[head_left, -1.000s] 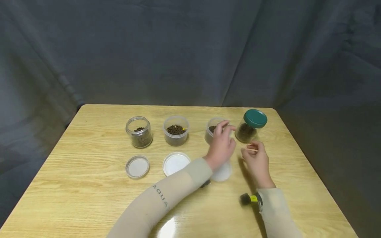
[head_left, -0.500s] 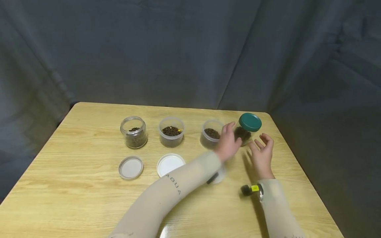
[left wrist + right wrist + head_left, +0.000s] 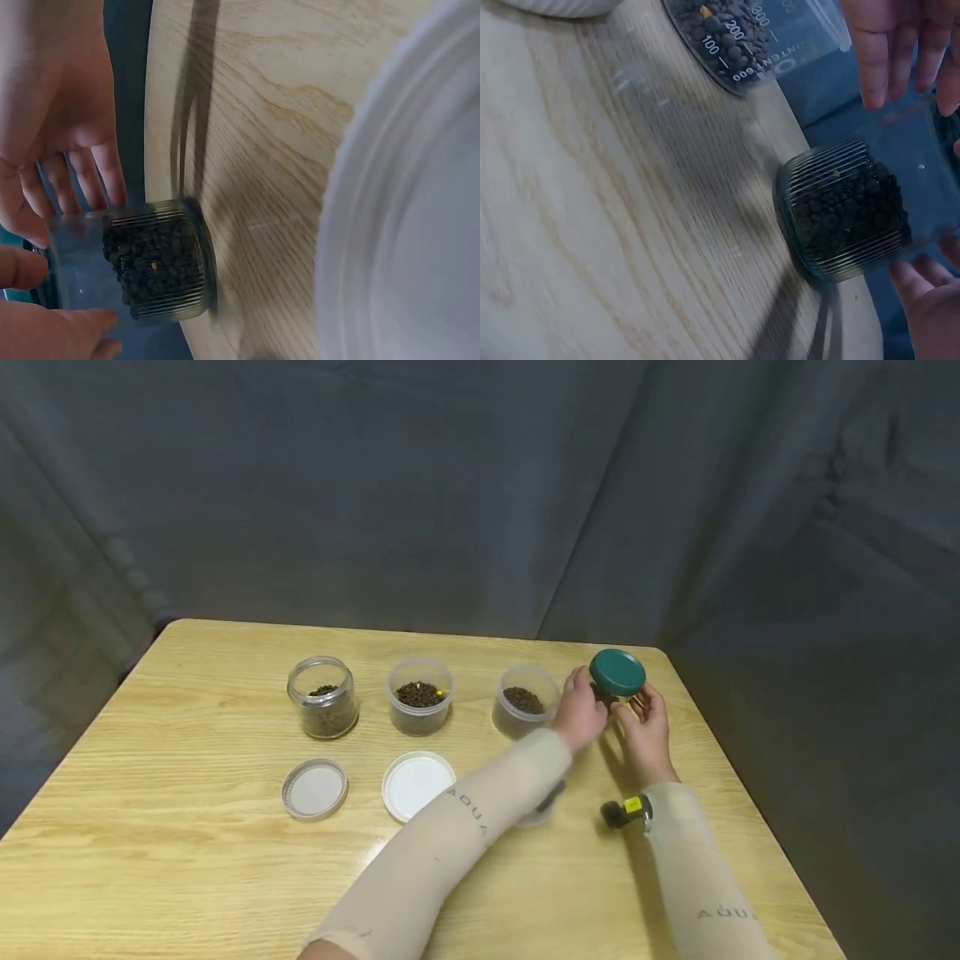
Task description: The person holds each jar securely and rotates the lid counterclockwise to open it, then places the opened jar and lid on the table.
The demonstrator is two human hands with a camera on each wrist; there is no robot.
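A clear jar (image 3: 154, 262) with a ribbed lower part stands upright at the table's far right, partly filled with dark pellets. Its green lid (image 3: 617, 672) is on. My left hand (image 3: 581, 714) is at the jar's left side, fingers extended near the top; in the right wrist view those fingertips (image 3: 874, 97) come close to the glass. On the opposite side, my right hand (image 3: 647, 732) has its thumb in front and fingers reaching behind the upper jar. In the left wrist view, the right fingers (image 3: 109, 172) are fairly straight at the glass. Firm contact is hard to judge.
Left of the jar stand two lidless plastic tubs (image 3: 517, 727) (image 3: 420, 722) and a lidless glass jar (image 3: 328, 718), all holding brown pellets. A grey lid (image 3: 315, 789), a white lid (image 3: 417, 785) and a lid (image 3: 534, 817) partly under the left arm lie in front.
Both hands have moved to the green-lidded jar, the left one rightward from above the nearest tub. The right fingers have spread from a pinched pose and come up to the jar.
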